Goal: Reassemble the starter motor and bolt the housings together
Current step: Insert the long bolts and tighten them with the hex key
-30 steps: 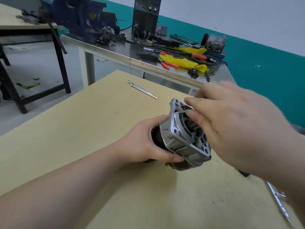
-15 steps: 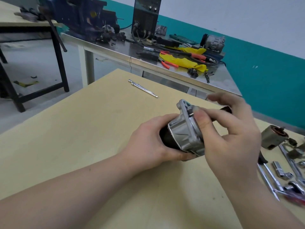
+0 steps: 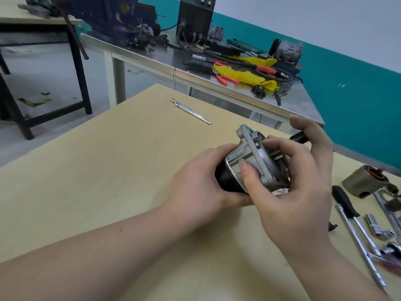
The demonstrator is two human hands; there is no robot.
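Observation:
The starter motor lies sideways just above the wooden table, a black round body with a silver cast housing at its right end. My left hand grips the black body from behind and below. My right hand holds the silver housing, with the thumb pressed on its near side and the fingers curled over its flanged face. A long silver bolt lies alone on the table beyond the motor. A small metal pin lies under the housing.
To the right lie a solenoid-like part, a black-handled driver, chrome socket tools and a long extension bar. A steel bench behind carries a vise, a welder box, yellow cloth and pliers.
The motor has swung so its flanged face now points right, away from me. My right hand has drawn back from over the face and now clasps the housing from the near right side.

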